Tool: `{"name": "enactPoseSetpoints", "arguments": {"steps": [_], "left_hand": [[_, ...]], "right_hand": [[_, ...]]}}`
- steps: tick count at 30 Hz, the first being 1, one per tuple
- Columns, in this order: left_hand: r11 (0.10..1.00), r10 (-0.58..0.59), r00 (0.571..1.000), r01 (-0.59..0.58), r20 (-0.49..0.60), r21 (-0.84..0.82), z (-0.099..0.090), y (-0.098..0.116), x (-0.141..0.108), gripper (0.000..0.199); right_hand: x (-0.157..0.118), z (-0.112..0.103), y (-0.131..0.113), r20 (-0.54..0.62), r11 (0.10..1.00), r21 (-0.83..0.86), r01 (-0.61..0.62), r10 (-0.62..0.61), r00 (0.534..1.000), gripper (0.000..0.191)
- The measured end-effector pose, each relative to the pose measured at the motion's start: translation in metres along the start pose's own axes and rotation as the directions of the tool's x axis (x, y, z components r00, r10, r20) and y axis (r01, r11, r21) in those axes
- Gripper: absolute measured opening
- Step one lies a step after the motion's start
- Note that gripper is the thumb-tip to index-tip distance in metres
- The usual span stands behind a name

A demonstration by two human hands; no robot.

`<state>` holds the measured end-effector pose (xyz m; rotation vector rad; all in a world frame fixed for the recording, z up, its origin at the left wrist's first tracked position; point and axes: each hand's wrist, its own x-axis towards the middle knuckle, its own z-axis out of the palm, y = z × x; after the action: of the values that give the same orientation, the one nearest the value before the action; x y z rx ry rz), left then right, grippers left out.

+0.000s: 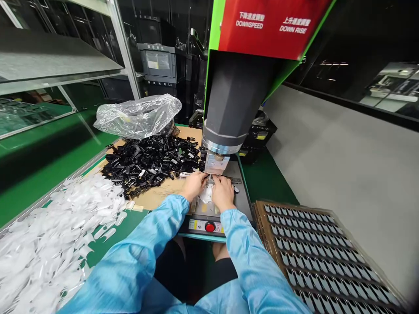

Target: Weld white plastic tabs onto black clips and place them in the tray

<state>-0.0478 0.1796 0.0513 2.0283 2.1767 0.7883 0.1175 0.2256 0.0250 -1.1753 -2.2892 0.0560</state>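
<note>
Both hands meet at the small fixture under the machine's metal press head (216, 163). My left hand (194, 185) comes in from the left with fingers bent together and fingertips at the fixture. From the right, my right hand (223, 192) mirrors it, its fingers curled in at the same spot. What the fingertips pinch there is too small and covered to make out. A white plastic piece (207, 194) shows between the hands on the grey machine base (240, 203). A red button (210, 226) sits on the base's front face, below my wrists.
White curved plastic pieces (49, 235) pile up at left. Behind them, black plastic parts (153, 159) lie heaped on cardboard (163, 192) beside a clear bag (137, 115). At right stands a tray (327, 248) with rows of pale parts. The machine's column (235, 91) looms overhead.
</note>
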Motion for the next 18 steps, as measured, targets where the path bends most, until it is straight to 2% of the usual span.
{"name": "enactPoseSetpoints", "arguments": {"steps": [2,4,8,10,12,15,18], "left_hand": [[0.999,0.019,1.000,-0.019,0.009,0.029,0.010,0.006,0.003,0.031],[0.997,0.024,1.000,-0.025,0.015,0.075,0.012,0.009,0.003,0.031],[0.986,0.043,0.995,-0.058,0.095,0.158,-0.001,0.012,0.007,0.032],[0.990,0.050,0.990,-0.066,0.129,0.122,-0.011,0.010,0.005,0.039],[0.997,0.049,0.992,-0.056,0.115,0.054,-0.019,0.001,-0.006,0.050],[0.998,0.052,0.995,-0.050,0.083,-0.029,-0.027,-0.026,-0.040,0.058],[0.998,0.070,0.985,-0.069,0.155,-0.011,-0.036,-0.058,-0.085,0.071]], "right_hand": [[-0.001,-0.003,0.003,0.011,1.000,0.011,0.012,-0.012,1.000,0.059],[-0.001,-0.003,0.005,0.015,1.000,0.027,0.016,-0.016,1.000,0.062],[0.004,-0.002,0.003,0.027,1.000,0.020,-0.003,0.003,1.000,0.062],[0.005,-0.004,0.001,0.013,0.999,0.044,-0.005,0.005,1.000,0.059],[-0.003,-0.012,0.003,-0.029,0.995,0.099,0.004,-0.001,1.000,0.059],[-0.038,-0.035,0.024,-0.095,0.987,0.158,-0.013,0.029,0.995,0.055],[-0.094,-0.063,0.050,-0.119,0.983,0.179,-0.047,0.069,0.990,0.044]]}}
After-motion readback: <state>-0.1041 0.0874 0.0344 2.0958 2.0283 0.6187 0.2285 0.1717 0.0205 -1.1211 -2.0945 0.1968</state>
